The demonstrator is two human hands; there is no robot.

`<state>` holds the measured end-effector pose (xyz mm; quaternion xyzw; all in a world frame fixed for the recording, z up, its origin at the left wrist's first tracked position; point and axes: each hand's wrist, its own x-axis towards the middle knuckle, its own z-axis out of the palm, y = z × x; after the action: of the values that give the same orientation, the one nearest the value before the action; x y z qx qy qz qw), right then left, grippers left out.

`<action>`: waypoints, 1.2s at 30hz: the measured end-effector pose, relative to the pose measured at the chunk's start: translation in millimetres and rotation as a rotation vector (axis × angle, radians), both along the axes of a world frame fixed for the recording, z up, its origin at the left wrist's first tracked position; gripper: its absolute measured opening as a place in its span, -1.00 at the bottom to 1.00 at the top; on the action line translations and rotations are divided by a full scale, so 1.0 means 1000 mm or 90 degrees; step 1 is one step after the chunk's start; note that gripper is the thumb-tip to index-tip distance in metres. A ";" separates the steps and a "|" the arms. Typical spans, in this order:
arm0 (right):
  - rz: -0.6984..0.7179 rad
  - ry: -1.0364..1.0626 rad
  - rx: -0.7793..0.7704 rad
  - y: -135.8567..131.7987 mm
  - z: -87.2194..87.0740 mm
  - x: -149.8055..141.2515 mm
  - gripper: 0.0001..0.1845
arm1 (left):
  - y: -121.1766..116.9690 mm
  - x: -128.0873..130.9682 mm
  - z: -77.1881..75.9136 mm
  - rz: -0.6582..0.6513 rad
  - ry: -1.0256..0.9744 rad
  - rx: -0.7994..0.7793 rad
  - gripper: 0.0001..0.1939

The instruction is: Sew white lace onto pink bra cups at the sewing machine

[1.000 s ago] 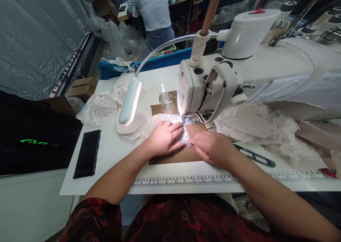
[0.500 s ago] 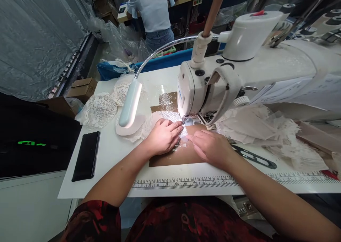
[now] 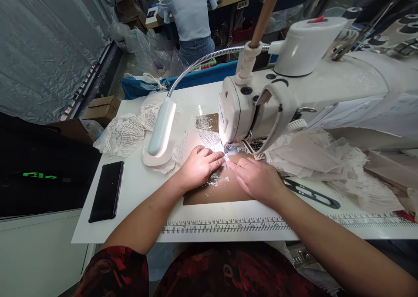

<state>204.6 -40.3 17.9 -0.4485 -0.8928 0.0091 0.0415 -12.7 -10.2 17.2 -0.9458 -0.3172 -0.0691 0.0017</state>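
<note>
White lace fabric (image 3: 208, 136) lies under the needle area of the white sewing machine (image 3: 231, 109), lit brightly by a lamp (image 3: 161, 127). My left hand (image 3: 200, 170) rests flat on the lace just left of the presser foot, its fingers stretched out and side by side. On the other side, my right hand (image 3: 257, 177) is closed, thumb and forefinger pinching the near edge of the lace close to the needle. Beneath both hands is a brown sheet (image 3: 225, 192) with shiny worn patches. The needle tip itself is too small to make out.
Lace cups (image 3: 122, 136) lie at the left, above a black phone (image 3: 106, 191). Pale cut pieces (image 3: 310, 151) are heaped at the right, near a dark slotted tool (image 3: 311, 193). A ruler strip (image 3: 225, 225) runs along the front edge. A person (image 3: 187, 14) works beyond.
The lace has moved away from me under the machine, so less of it shows on the near side. My right hand has shifted slightly toward the needle; my left hand stays nearly in place.
</note>
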 end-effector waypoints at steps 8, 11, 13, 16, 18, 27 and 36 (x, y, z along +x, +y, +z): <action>-0.032 0.031 -0.012 0.005 0.001 -0.004 -0.54 | 0.005 -0.001 -0.005 0.043 -0.046 -0.021 -0.62; -0.040 0.049 -0.002 0.007 0.000 -0.005 -0.53 | 0.009 -0.001 -0.007 0.070 -0.076 -0.025 -0.62; -0.039 0.055 0.004 0.007 0.000 -0.006 -0.52 | 0.011 -0.001 -0.008 0.088 -0.097 -0.027 -0.62; -0.033 0.053 0.006 0.006 -0.001 -0.005 -0.52 | 0.014 -0.002 -0.010 0.114 -0.126 -0.039 -0.60; -0.030 0.046 0.004 0.006 -0.002 -0.005 -0.53 | 0.014 -0.002 -0.011 0.126 -0.144 -0.045 -0.57; 0.004 0.044 -0.030 -0.005 0.013 0.011 -0.64 | 0.009 -0.004 -0.003 0.188 -0.179 -0.030 -0.58; -0.046 0.026 0.114 -0.052 0.012 0.088 -0.68 | 0.009 -0.012 -0.006 0.298 -0.237 -0.038 -0.77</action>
<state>292.3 -92.7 30.3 -0.4745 -0.8723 -0.0634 0.0997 -24.7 -1.6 10.9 -0.8177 -0.5235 -0.2297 -0.0682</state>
